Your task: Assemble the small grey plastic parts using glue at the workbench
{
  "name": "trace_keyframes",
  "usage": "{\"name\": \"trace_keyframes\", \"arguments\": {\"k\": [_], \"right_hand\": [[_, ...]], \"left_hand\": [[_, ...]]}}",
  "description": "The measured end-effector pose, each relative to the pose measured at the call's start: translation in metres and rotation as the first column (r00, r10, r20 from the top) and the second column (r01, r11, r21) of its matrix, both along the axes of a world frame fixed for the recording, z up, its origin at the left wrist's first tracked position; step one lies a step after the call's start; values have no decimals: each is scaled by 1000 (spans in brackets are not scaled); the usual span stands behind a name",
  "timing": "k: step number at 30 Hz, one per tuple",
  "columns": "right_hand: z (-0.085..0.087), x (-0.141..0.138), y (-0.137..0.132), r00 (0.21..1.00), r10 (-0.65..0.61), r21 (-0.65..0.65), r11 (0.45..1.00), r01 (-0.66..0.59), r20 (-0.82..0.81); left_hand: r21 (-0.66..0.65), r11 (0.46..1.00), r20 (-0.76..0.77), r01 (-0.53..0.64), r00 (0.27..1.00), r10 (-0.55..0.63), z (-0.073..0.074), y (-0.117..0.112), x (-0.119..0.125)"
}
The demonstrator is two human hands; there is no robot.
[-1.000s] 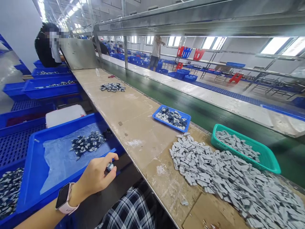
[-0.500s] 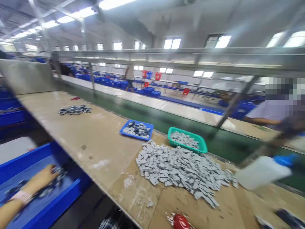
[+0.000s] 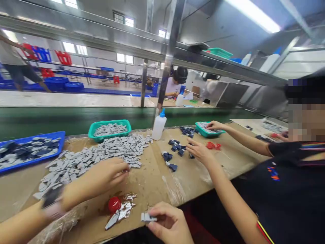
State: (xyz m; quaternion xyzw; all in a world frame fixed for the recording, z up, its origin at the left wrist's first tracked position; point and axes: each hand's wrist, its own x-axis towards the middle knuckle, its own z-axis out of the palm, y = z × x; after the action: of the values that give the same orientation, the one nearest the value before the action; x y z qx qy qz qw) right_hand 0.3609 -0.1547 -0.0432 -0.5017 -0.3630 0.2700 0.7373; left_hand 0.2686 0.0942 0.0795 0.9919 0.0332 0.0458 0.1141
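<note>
My left hand [image 3: 101, 178], with a watch on its wrist, hovers at the near edge of a heap of small light-grey pieces [image 3: 111, 149]. Its fingertips are pinched together; what lies between them is too small to make out. Lower down, my right hand [image 3: 171, 222] grips a small grey plastic piece [image 3: 148, 217] between thumb and fingers, close to the table's front edge. Between both hands lie a round red cap [image 3: 114, 204] and a smear of white glue-like stuff [image 3: 126, 207], with one grey piece [image 3: 112, 220] touching it.
A green basket [image 3: 92, 135] and a blue tray [image 3: 62, 142] hold more pieces. A white squeeze bottle [image 3: 159, 128] stands by a metal post. On the right, a co-worker's hands [image 3: 203, 152] work among dark pieces [image 3: 177, 147] and another green basket [image 3: 210, 134].
The view has swung right. My left hand has left the blue bin of dark pieces and is now by the grey heap. My right hand has come into view with a grey piece.
</note>
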Motion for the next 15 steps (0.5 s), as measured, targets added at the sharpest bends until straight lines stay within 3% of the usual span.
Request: {"name": "trace_keyframes", "arguments": {"k": [2, 4, 7, 9, 11, 13, 15], "right_hand": [[-13, -3, -6, 997, 28, 37, 999, -30, 70], [-22, -3, -11, 990, 4, 72, 997, -15, 144], [-23, -1, -17, 969, -117, 118, 989, 93, 218], [-15, -3, -17, 935, -237, 122, 970, 211, 264], [-3, -8, -13, 884, -349, 93, 937, 337, 312], [10, -15, -6, 847, -383, 22, 915, 404, 369], [20, -20, 3, 833, -330, -81, 911, 404, 443]], "left_hand": [[23, 986, -12, 166, 986, -166, -15, -28, 71], [60, 964, 2, 259, 966, -260, -32, -55, 129], [104, 936, -3, 337, 941, -339, -57, -81, 182], [107, 930, -14, 350, 936, -351, -68, -89, 196], [73, 937, -18, 342, 940, -341, -70, -90, 193], [3, 952, -8, 306, 952, -306, -61, -85, 176], [-92, 965, 20, 246, 969, -246, -42, -74, 146]]}}
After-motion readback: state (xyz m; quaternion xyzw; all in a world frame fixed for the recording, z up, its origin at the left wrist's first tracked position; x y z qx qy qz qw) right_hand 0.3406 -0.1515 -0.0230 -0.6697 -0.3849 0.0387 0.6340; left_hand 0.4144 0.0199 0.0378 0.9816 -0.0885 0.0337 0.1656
